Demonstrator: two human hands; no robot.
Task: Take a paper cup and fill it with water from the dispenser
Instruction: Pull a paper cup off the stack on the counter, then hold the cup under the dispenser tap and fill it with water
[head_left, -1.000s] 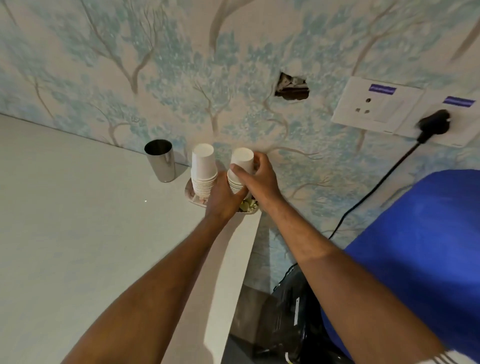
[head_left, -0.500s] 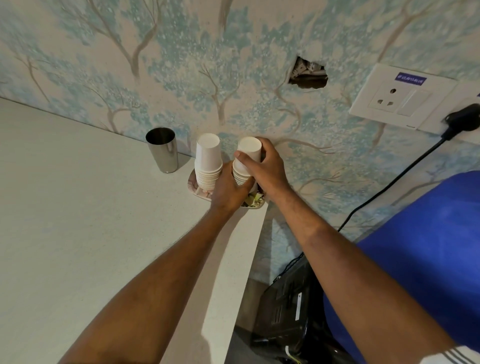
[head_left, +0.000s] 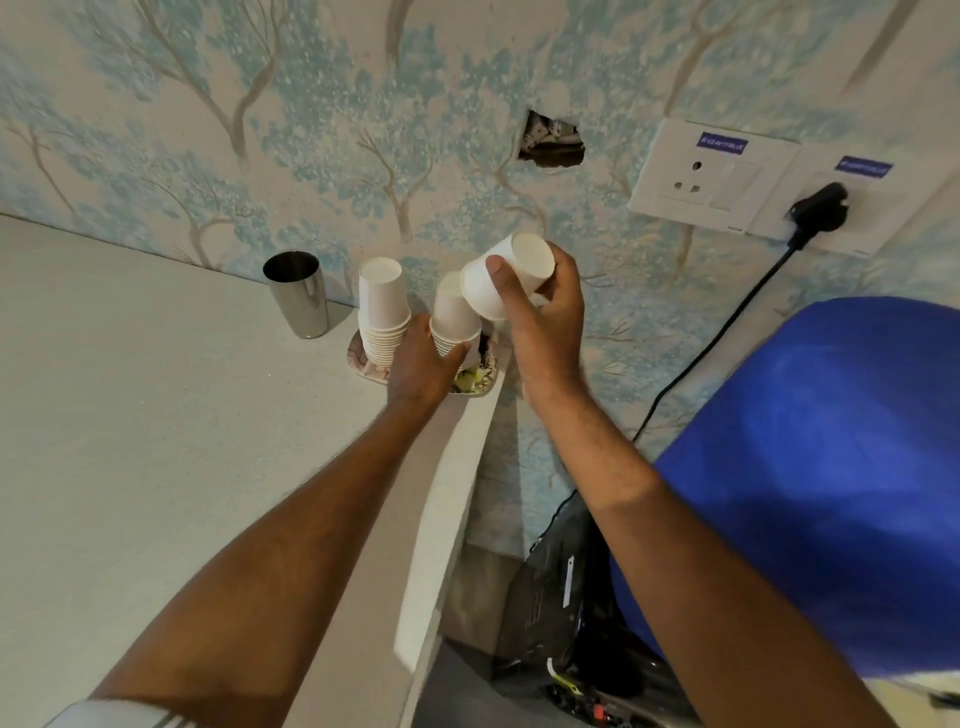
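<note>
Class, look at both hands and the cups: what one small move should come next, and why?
Probably the left hand lets go of the stack while the right hand carries its cup rightward toward the blue bottle. The cup is already clear of the stack and tilted, so steadying seems no longer needed.

White paper cups (head_left: 382, 306), a silvery steel tumbler (head_left: 297, 293), pale grey counter (head_left: 156, 441), blue-tree wallpaper (head_left: 311, 130), a bright blue bottle (head_left: 831, 467) at right.
</note>
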